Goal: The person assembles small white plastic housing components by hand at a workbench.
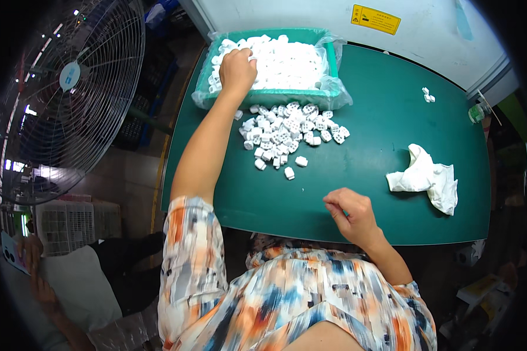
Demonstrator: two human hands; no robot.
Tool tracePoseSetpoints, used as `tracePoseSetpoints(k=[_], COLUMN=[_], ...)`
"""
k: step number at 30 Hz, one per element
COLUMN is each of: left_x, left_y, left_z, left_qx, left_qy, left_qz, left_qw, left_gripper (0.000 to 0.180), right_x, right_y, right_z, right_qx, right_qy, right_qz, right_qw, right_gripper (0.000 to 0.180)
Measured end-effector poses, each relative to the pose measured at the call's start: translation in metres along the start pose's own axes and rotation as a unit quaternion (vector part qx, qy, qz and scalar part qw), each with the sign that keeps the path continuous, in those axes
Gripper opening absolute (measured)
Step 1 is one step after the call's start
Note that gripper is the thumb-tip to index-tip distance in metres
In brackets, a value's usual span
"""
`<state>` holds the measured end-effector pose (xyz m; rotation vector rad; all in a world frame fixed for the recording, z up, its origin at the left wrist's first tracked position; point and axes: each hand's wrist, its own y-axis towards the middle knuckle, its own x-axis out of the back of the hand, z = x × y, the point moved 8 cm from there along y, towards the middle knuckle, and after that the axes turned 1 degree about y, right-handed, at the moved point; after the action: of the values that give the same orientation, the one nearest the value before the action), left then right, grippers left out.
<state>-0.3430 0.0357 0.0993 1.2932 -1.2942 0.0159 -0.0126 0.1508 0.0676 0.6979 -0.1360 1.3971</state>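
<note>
My left hand (238, 71) reaches over the near left part of a green bin (275, 98) lined with clear plastic film. Its fingers are curled down against the heap of small white plastic pieces (290, 64) inside; what they grip is hidden. In front of the bin lies a loose pile of similar white pieces (281, 131), several showing holes in their faces. My right hand (354, 216) hovers by the table's near edge with fingers curled in and nothing visible between them. It is apart from the pile.
A crumpled white cloth or glove (424, 178) lies right on the green table (369, 146). A few white pieces (428, 95) and a small green-labelled container (478, 112) sit far right. A large fan (70, 76) stands left. Another person (82, 286) holds a phone (13, 251) at lower left.
</note>
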Motion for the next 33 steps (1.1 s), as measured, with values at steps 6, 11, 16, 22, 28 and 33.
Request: tracePoseSetpoints(k=[6, 11, 16, 22, 28, 33], left_x=[-0.073, -0.025, 0.096, 0.143, 0.062, 0.048], left_y=[0.034, 0.015, -0.060, -0.124, -0.205, -0.234], left_z=[0.033, -0.017, -0.114, -0.152, -0.131, -0.158], left_qx=[0.019, -0.131, -0.256, -0.145, 0.358, 0.410], left_qy=[0.188, 0.149, 0.002, -0.098, -0.751, -0.820], left_qz=[0.126, -0.018, -0.194, -0.184, -0.004, 0.017], left_qw=[0.974, 0.980, 0.947, 0.967, 0.554, 0.399], left_gripper=[0.022, 0.017, 0.031, 0.028, 0.018, 0.029], right_x=[0.013, 0.027, 0.029, 0.017, 0.004, -0.002], right_y=[-0.011, -0.008, 0.008, 0.033, 0.038, 0.035], right_z=[-0.011, -0.021, -0.023, -0.014, 0.003, 0.025], right_qx=[-0.016, -0.029, -0.017, -0.023, -0.020, 0.050], right_qy=[-0.010, -0.006, 0.007, 0.047, 0.190, 0.127], right_qz=[-0.021, -0.035, -0.038, -0.043, -0.115, -0.102], right_qw=[1.000, 0.999, 0.999, 0.998, 0.975, 0.985], right_gripper=[0.009, 0.009, 0.010, 0.009, 0.018, 0.028])
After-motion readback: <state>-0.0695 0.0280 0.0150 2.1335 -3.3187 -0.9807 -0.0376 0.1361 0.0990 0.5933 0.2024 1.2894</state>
